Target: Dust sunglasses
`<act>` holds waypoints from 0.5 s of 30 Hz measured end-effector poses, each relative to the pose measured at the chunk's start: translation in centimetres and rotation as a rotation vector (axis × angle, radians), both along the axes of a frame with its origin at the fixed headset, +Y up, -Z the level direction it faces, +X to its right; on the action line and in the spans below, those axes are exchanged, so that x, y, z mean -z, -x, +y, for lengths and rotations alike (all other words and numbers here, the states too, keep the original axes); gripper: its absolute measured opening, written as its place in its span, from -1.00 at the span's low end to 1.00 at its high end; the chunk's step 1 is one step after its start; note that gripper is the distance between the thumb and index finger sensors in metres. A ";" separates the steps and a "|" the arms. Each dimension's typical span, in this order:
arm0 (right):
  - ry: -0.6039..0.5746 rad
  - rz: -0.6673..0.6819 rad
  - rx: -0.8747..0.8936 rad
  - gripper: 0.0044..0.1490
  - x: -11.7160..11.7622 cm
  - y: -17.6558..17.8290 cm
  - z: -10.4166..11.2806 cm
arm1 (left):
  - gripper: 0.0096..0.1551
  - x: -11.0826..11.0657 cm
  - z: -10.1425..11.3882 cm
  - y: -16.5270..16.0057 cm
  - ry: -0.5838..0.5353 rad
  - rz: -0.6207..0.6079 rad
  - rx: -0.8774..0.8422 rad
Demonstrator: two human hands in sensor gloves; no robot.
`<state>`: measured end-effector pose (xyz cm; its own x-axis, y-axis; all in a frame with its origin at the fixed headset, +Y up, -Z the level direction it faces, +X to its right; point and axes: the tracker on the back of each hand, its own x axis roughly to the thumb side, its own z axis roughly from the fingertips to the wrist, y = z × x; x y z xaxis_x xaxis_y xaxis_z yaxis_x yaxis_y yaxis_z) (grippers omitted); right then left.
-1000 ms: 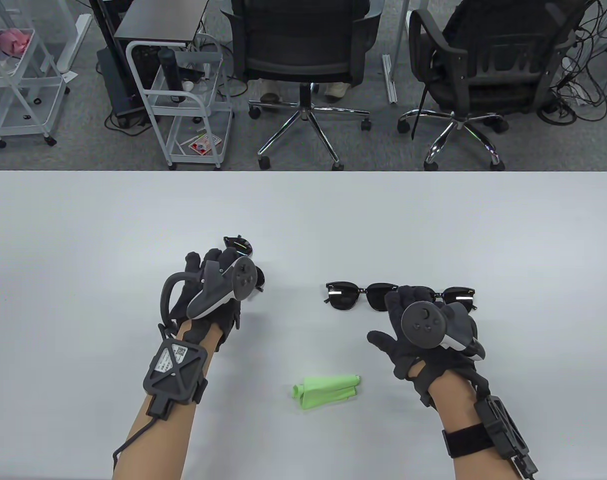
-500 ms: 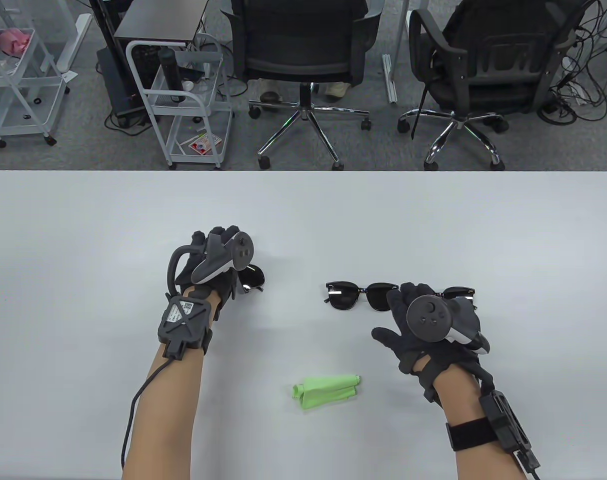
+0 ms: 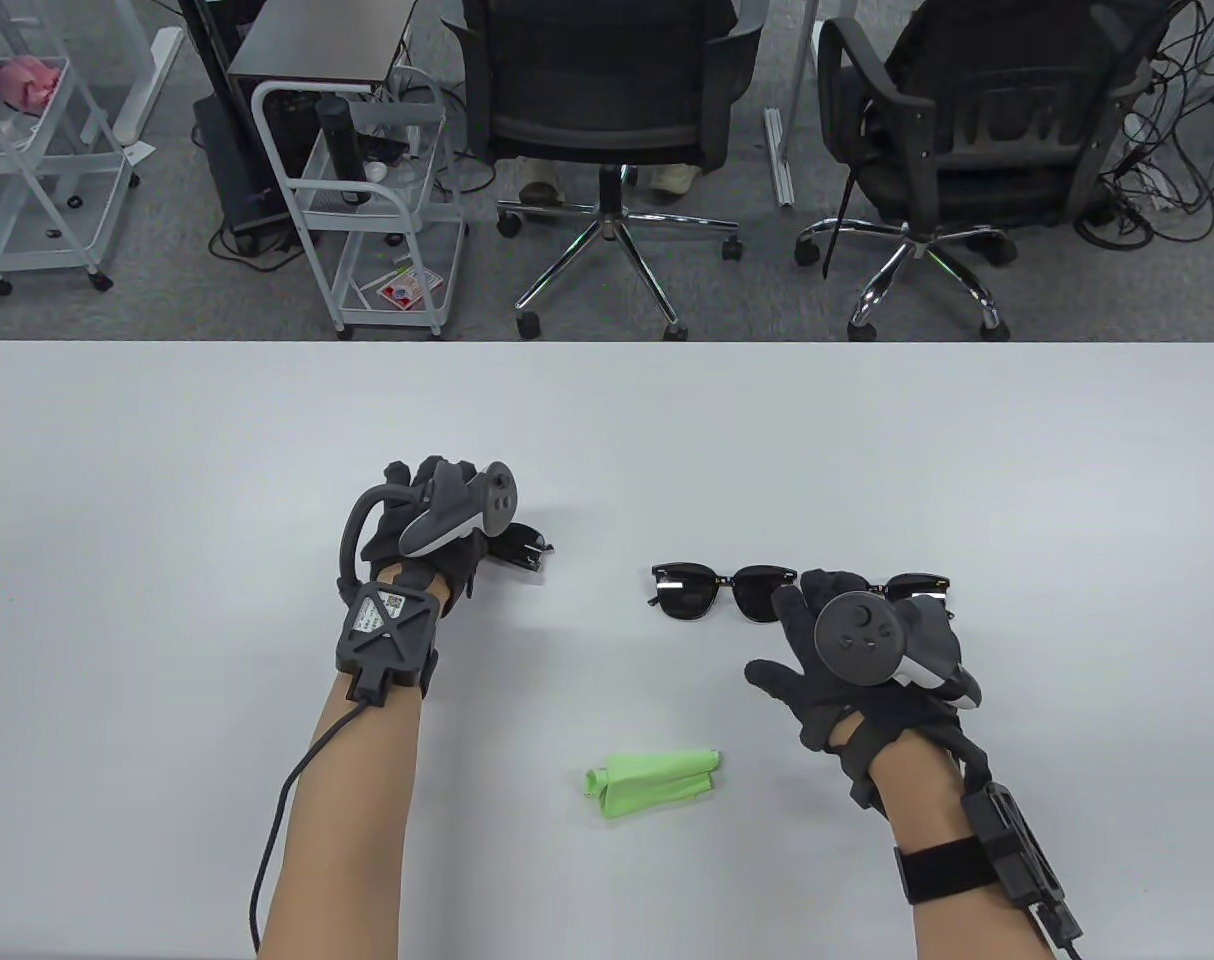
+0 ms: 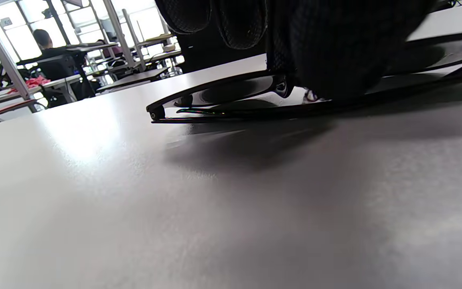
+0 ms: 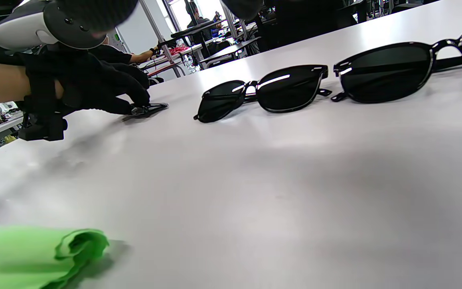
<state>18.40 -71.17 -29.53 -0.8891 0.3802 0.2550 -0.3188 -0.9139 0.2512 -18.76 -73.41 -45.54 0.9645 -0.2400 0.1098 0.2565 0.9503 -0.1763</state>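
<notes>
Table view, with both wrist views: my left hand (image 3: 437, 535) rests on a folded pair of sunglasses (image 3: 520, 547) lying flat on the tabletop (image 3: 607, 430), left of its centre; in the left wrist view the gloved fingers (image 4: 335, 48) press down across the frame while one lens end (image 4: 215, 96) juts clear beyond them, which reads as a pair being set down or steadied flat rather than carried. How firmly the fingers curl about the frame I cannot tell, since the tracker hides them from above. My right hand (image 3: 847, 650) hovers with fingers spread and holds nothing, just on the near side of two more pairs lying side by side, lenses facing me: the middle pair (image 3: 724, 590) fully visible, the right-hand pair (image 3: 922, 588) partly covered by that hand. Seen from the right wrist, these two (image 5: 263, 94) (image 5: 391, 72) stand in a row, close together, and well apart from the left-hand pair. The green cloth (image 3: 652, 785) lies crumpled and untouched toward the near edge, between my forearms, closer to the right hand; I judge that hand best placed to take it up for wiping.
</notes>
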 end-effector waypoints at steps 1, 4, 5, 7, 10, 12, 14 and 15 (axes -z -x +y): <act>-0.001 -0.001 0.003 0.13 0.0 0.0 0.0 | -0.43 -0.2 -0.2 0.2 0.015 0.009 0.001; -0.007 -0.002 0.012 0.12 -0.1 -0.1 0.1 | -0.47 -0.5 -0.5 0.4 -0.004 0.017 0.018; -0.008 -0.002 0.014 0.12 -0.1 -0.1 0.1 | -0.47 -0.6 -0.5 0.5 -0.008 0.028 0.010; -0.009 0.001 0.019 0.12 -0.2 0.0 0.1 | -0.50 -0.7 -0.4 0.7 0.001 0.066 -0.010; -0.011 0.011 0.020 0.12 -0.1 0.3 0.1 | -0.50 -1.4 0.4 1.0 -0.001 0.085 -0.052; -0.012 0.020 0.021 0.12 0.0 0.6 0.2 | -0.48 -2.1 1.6 1.1 -0.041 0.080 -0.114; -0.015 0.034 0.025 0.12 0.0 1.0 0.4 | -0.47 -3.3 3.1 1.2 -0.044 0.067 -0.225; -0.021 0.048 0.034 0.12 0.0 1.3 0.5 | -0.46 -4.1 4.2 1.3 -0.044 0.058 -0.285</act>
